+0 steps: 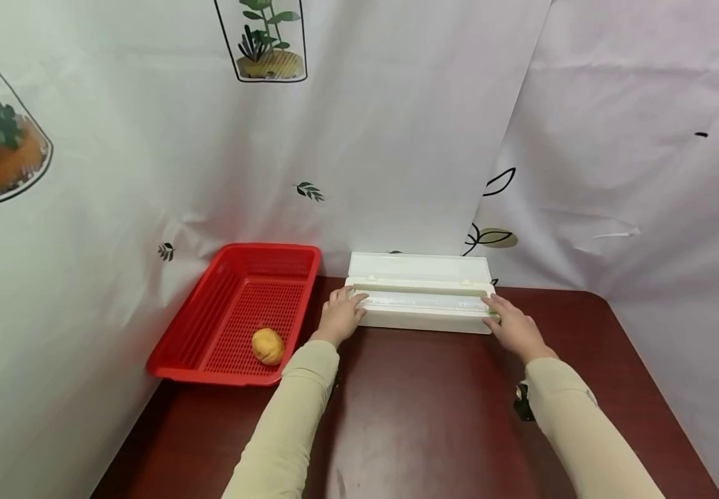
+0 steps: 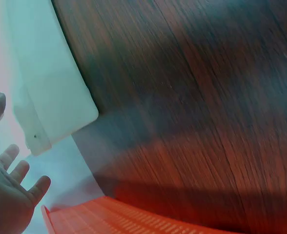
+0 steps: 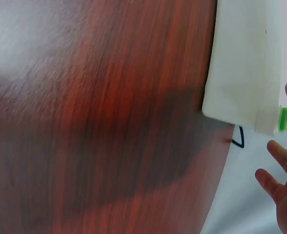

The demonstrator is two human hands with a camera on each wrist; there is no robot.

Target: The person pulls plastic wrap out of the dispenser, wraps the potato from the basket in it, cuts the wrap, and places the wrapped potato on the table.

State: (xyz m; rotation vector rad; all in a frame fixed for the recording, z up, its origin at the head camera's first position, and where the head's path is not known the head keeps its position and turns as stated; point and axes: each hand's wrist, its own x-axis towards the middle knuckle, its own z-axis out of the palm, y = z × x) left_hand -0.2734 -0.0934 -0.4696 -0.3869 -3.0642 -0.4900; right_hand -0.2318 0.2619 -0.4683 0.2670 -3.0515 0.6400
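A long white cling film dispenser (image 1: 424,320) sits at the back of the table with its lid (image 1: 418,265) raised against the wall cloth. Inside lies a pale roll of film (image 1: 422,301). My left hand (image 1: 339,315) is at the dispenser's left end, thumb over the front edge; its fingers (image 2: 19,171) look spread and loosely extended in the left wrist view. At the other end is my right hand (image 1: 515,327), its fingers (image 3: 282,156) spread beside the corner, close to a small green piece (image 3: 283,119).
A red plastic basket (image 1: 175,333) stands left of the dispenser, near my left forearm. In it lies a yellowish round fruit or potato (image 1: 268,346). White patterned cloth (image 1: 397,138) hangs behind the dark reddish-brown wooden table (image 1: 422,416).
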